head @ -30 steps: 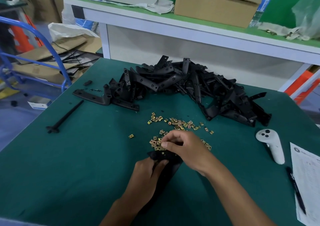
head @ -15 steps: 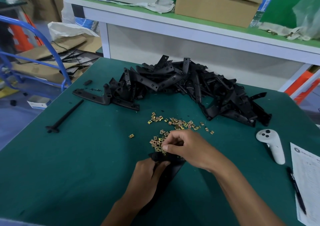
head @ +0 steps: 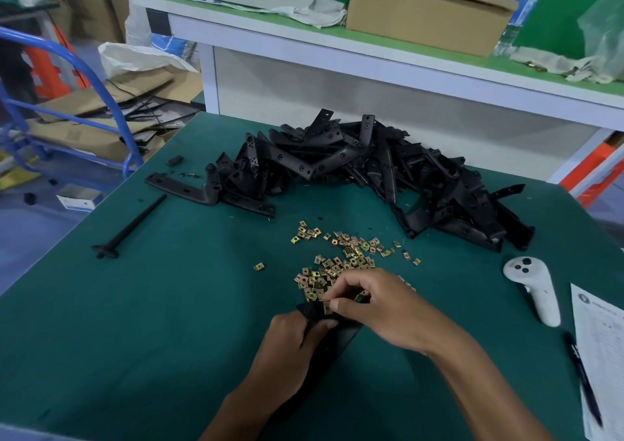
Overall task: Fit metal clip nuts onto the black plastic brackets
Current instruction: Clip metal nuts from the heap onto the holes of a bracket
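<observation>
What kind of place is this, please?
Probably a small factory assembly bench: a heap of black plastic brackets and loose metal clip nuts on a green work mat, cardboard boxes behind.

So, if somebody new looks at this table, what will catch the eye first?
Probably the big heap of black plastic brackets across the far side of the green table, with the gold clip nuts scattered just in front of it. Nearer the camera, the left hand grips one bracket while the right hand pinches a clip nut at its end.
</observation>
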`<action>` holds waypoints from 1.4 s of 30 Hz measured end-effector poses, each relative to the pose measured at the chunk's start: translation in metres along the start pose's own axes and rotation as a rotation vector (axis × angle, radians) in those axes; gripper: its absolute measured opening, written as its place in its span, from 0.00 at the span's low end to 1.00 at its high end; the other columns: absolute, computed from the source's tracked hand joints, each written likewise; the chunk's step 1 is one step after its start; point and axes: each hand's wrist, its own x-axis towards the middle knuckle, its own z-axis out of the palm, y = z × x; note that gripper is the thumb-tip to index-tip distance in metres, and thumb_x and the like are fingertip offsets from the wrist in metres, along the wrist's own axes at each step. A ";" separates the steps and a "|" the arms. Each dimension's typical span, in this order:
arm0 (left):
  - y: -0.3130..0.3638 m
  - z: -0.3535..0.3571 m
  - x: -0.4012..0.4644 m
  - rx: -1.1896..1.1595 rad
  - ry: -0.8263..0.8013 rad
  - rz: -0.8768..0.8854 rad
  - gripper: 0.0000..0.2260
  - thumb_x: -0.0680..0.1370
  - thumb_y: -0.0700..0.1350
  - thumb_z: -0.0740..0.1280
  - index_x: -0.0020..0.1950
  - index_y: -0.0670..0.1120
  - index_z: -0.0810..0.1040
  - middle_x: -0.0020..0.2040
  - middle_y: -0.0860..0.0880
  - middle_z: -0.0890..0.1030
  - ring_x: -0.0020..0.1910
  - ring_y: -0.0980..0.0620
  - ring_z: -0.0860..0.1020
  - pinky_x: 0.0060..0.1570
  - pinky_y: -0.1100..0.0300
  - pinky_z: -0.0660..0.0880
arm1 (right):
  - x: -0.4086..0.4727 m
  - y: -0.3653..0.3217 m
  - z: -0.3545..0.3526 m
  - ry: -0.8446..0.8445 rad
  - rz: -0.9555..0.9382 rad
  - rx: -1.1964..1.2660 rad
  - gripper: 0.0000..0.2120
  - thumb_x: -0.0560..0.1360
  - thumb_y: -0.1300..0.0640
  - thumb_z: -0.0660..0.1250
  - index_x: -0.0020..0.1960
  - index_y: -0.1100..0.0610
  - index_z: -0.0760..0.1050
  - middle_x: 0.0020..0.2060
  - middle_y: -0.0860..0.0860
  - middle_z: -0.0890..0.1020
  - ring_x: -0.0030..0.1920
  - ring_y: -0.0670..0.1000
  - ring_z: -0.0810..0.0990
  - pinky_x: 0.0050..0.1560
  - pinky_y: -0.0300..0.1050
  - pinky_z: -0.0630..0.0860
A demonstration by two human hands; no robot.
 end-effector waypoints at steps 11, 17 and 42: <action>-0.001 0.001 -0.001 0.018 0.072 0.015 0.10 0.80 0.61 0.60 0.41 0.63 0.76 0.33 0.65 0.77 0.30 0.65 0.74 0.31 0.72 0.63 | 0.096 0.034 0.012 -0.048 -0.044 -0.324 0.12 0.75 0.43 0.72 0.56 0.45 0.83 0.49 0.41 0.80 0.49 0.40 0.78 0.46 0.38 0.70; -0.007 0.004 0.001 -0.015 0.094 0.009 0.19 0.78 0.63 0.60 0.41 0.51 0.79 0.31 0.61 0.77 0.29 0.63 0.74 0.31 0.66 0.64 | 0.109 0.047 0.021 0.047 -0.103 -0.523 0.08 0.75 0.43 0.72 0.50 0.45 0.81 0.45 0.42 0.76 0.50 0.47 0.74 0.44 0.45 0.70; -0.004 0.002 0.000 0.003 0.112 0.007 0.15 0.78 0.63 0.59 0.39 0.58 0.79 0.34 0.64 0.79 0.31 0.64 0.75 0.32 0.70 0.64 | 0.115 0.036 0.022 -0.069 -0.254 -0.516 0.04 0.80 0.54 0.68 0.51 0.53 0.76 0.46 0.44 0.77 0.47 0.40 0.73 0.44 0.40 0.65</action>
